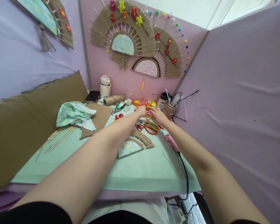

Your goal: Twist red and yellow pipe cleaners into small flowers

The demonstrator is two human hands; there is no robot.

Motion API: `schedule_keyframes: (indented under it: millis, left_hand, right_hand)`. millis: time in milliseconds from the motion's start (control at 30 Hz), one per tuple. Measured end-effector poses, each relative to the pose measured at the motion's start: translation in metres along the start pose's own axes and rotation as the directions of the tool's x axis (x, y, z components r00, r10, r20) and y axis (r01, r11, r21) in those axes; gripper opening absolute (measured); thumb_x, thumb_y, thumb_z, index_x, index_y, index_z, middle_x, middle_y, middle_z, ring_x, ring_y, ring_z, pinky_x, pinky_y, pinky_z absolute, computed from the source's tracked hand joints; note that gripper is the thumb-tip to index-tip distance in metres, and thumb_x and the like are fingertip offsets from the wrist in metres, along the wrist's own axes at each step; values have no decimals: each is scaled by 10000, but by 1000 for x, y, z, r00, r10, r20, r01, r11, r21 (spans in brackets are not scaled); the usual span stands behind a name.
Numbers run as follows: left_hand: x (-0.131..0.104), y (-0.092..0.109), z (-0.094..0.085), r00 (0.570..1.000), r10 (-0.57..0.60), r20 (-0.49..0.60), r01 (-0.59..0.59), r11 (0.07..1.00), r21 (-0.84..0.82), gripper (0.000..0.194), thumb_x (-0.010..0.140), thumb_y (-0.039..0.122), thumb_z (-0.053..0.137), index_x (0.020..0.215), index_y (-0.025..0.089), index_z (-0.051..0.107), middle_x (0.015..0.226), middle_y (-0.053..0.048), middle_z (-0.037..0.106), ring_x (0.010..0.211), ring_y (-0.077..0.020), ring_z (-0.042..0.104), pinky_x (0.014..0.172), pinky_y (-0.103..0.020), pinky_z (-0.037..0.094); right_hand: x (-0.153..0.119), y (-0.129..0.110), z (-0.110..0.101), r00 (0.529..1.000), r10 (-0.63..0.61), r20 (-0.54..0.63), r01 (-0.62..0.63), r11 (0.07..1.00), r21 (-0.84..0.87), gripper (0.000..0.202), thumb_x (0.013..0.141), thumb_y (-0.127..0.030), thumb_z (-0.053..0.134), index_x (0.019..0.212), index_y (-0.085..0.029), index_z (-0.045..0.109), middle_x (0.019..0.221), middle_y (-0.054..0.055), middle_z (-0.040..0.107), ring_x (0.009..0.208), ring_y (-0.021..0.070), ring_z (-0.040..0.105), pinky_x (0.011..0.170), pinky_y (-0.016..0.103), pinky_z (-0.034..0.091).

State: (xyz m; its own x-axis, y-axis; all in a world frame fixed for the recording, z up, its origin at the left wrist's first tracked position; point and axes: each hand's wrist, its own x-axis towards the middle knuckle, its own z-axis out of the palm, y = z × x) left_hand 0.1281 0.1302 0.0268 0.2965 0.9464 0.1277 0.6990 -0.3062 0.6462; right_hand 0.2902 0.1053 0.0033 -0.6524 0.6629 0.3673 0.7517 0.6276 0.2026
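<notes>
At the far side of the table, both hands are in a pile of red, orange and yellow pipe cleaners (136, 102). My left hand (141, 111) is closed, and whatever its fingers grip is hidden. Just right of it, my right hand (159, 116) stretches its fingers over the red and orange strands. Nearer to me lie red- and yellow-handled scissors (151, 128). A small fan of twine and patterned cloth (130, 147) rests partly behind my left forearm. Red pipe-cleaner flowers (119, 116) sit left of that forearm.
A pink glue gun (172, 143) with a black cord lies by my right forearm. Green-handled pliers (118, 107), a twine roll (114, 99) and a white bottle (105, 87) stand farther back. Patterned cloth (74, 113) covers cardboard at left. A cup (170, 110) holds sticks.
</notes>
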Motion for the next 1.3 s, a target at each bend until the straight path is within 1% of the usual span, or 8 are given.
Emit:
schedule_keyframes:
  millis: [133, 267, 400, 600, 733, 1000, 1167, 1300]
  left_hand:
    - [3, -1, 10, 998, -43, -40, 45, 997, 67, 248, 806, 255, 524, 936, 119, 685, 980, -155, 669, 986, -249, 599, 859, -328, 431]
    - [4, 2, -4, 995, -7, -97, 15, 996, 84, 269, 820, 306, 487, 884, 158, 703, 884, -111, 691, 894, -211, 618, 807, -296, 442]
    - [6, -1, -42, 976, 26, -217, -20, 999, 29, 250, 787, 305, 515, 828, 159, 713, 762, -76, 696, 780, -176, 622, 757, -259, 437]
    - [-6, -25, -114, 901, -29, -433, -34, 990, -137, 241, 774, 293, 508, 742, 145, 695, 640, -53, 660, 635, -146, 603, 689, -246, 446]
    - [-27, -49, -134, 897, -74, -436, -58, 958, -282, 233, 782, 275, 497, 724, 119, 660, 631, -52, 639, 538, -112, 552, 593, -223, 443]
    - [-60, -32, -62, 999, -2, 41, 14, 954, -301, 436, 776, 470, 541, 1066, 148, 591, 1000, -84, 662, 564, -102, 594, 484, -190, 408]
    - [-39, -14, 0, 999, 41, 21, -34, 969, -243, 659, 676, 434, 681, 1216, 112, 483, 1132, -159, 609, 695, -148, 624, 588, -224, 458]
    - [-16, -13, 18, 998, -63, -2, 62, 991, -120, 345, 784, 360, 563, 972, 78, 627, 868, -128, 679, 742, -188, 621, 676, -270, 459]
  right_hand:
    - [-3, 8, 12, 986, 143, 89, -140, 989, -42, 359, 869, -227, 383, 1151, -146, 590, 1380, 106, 370, 1199, 278, 317, 1011, 414, 290]
    - [-8, 26, 31, 885, 388, 259, -370, 922, -117, 426, 884, -424, 369, 1097, -162, 628, 1283, 146, 445, 1165, 303, 330, 949, 409, 341]
    - [-16, 42, 41, 746, 576, 334, -553, 815, -171, 549, 868, -553, 319, 1205, -188, 553, 1276, 152, 442, 1177, 312, 319, 903, 418, 375]
    - [-21, 47, 42, 700, 618, 358, -593, 782, -191, 484, 895, -476, 309, 1197, -183, 549, 1287, 147, 429, 1205, 295, 306, 910, 397, 374]
    - [-20, 42, 42, 697, 619, 362, -594, 781, -190, 464, 893, -445, 336, 1215, -176, 535, 1270, 147, 446, 1177, 298, 342, 899, 401, 388]
    - [-9, 28, 38, 786, 536, 307, -513, 844, -158, 449, 876, -446, 382, 1189, -178, 560, 1252, 156, 472, 1162, 309, 364, 891, 411, 402]
    - [-14, 26, 35, 812, 510, 284, -485, 860, -159, 468, 881, -457, 364, 1210, -175, 541, 1255, 163, 484, 1143, 308, 383, 878, 419, 411]
    - [-19, 30, 33, 825, 490, 282, -468, 872, -143, 480, 885, -459, 353, 1245, -182, 509, 1251, 160, 493, 1153, 304, 377, 868, 409, 412]
